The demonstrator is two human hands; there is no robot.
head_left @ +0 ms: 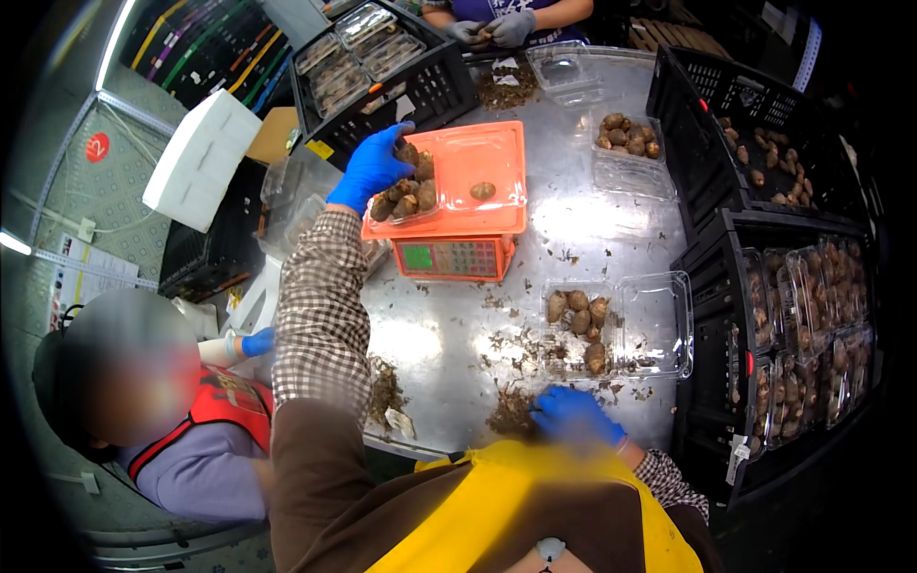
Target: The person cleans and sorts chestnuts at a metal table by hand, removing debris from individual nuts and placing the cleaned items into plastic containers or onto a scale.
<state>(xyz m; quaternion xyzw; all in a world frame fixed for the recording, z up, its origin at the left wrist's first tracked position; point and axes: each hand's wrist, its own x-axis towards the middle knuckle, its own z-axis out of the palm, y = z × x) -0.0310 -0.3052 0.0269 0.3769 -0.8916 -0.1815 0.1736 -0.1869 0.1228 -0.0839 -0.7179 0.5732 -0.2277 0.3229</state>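
My left hand [374, 169], in a blue glove, reaches over the orange scale [454, 134]. Its thumb and fingers close round a brown taro [408, 154] above the clear plastic box [417, 212], which sits on the scale's left side with several small taros in it. One loose taro [482, 191] lies on the right of the pan. My right hand [573, 417], also blue-gloved, is low at the table's near edge, beside a heap of brown scraps [512, 413]; blur hides how its fingers are set. Just beyond it stands an open clear box [655, 325] part filled with taros.
Another open box of taros [628, 137] stands farther back. Black crates [712, 353] line the right side, holding filled boxes and loose taros. A black crate [420, 91] of boxes stands behind the scale. One co-worker's gloved hands [497, 31] are across the table; another person [205, 439] is at left.
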